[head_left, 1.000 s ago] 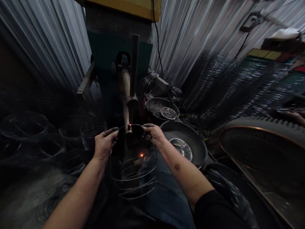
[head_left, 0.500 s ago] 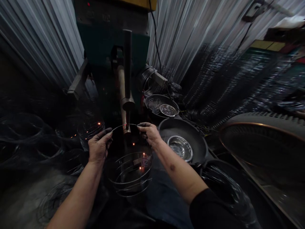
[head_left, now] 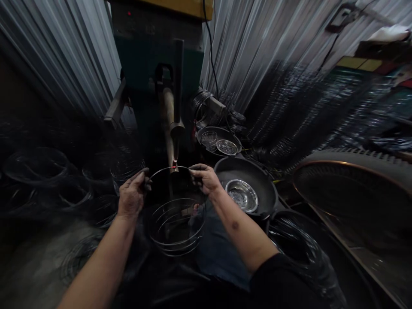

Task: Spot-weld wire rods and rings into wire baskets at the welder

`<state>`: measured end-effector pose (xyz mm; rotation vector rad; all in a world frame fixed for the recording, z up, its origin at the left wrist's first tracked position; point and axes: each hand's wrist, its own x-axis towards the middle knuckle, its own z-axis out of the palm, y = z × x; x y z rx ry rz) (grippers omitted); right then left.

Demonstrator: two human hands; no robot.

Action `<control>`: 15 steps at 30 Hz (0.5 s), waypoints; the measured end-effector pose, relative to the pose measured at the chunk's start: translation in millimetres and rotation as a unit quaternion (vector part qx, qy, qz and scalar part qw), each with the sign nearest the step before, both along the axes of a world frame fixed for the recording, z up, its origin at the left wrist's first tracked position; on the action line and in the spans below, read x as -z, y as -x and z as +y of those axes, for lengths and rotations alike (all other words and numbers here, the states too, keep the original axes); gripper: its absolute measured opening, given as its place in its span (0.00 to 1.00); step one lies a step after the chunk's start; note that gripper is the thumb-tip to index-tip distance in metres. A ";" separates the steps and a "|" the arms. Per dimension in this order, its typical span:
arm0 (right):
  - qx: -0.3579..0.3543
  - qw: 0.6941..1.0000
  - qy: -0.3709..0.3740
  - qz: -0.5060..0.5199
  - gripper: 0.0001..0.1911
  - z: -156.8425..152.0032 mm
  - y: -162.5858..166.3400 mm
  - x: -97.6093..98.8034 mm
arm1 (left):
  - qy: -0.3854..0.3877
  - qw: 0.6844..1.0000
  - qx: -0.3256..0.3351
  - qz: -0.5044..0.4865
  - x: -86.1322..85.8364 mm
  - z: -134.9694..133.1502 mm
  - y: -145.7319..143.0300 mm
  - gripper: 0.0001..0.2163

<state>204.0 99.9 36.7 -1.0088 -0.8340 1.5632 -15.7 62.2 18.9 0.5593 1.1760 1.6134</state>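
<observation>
My left hand and my right hand each pinch one side of a round wire basket made of several thin hoops. The basket's top hoop arches up between my hands to the tip of a welding electrode, where a small red glow shows. The electrode hangs from a dark green machine straight ahead. Both hands are closed on the wire, the left at the hoop's left end, the right at its right end.
Finished wire hoops and baskets pile up at the left. A black wok holding a steel bowl sits to the right, a smaller pan behind it. Stacked wire goods and a large round tray fill the right. Corrugated metal walls stand behind.
Sparks seen half a second ago have died out; only a red glow stays at the electrode tip. The basket has been turned a little between my hands, which stay on the top hoop.
</observation>
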 end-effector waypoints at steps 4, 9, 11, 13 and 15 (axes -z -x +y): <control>0.016 0.998 -0.038 0.038 0.12 -29.7 -27.7 -1.2 | 0.117 0.992 -0.023 -0.046 35.1 -44.1 5.6 0.12; 0.060 0.989 -0.083 0.107 0.09 -36.3 -51.3 0.0 | 0.270 0.951 0.093 -0.117 67.6 -102.9 -21.1 0.12; 0.067 0.989 -0.072 0.110 0.09 -34.6 -47.1 4.8 | 0.279 0.937 0.140 -0.159 67.8 -115.5 -29.1 0.16; 0.071 0.991 -0.044 0.106 0.10 -33.2 -37.1 14.1 | 0.266 0.941 0.130 -0.163 66.7 -121.0 -27.1 0.16; 0.059 0.993 -0.016 0.100 0.11 -30.8 -27.7 27.5 | 0.253 0.959 0.083 -0.094 68.0 -122.4 -14.4 0.14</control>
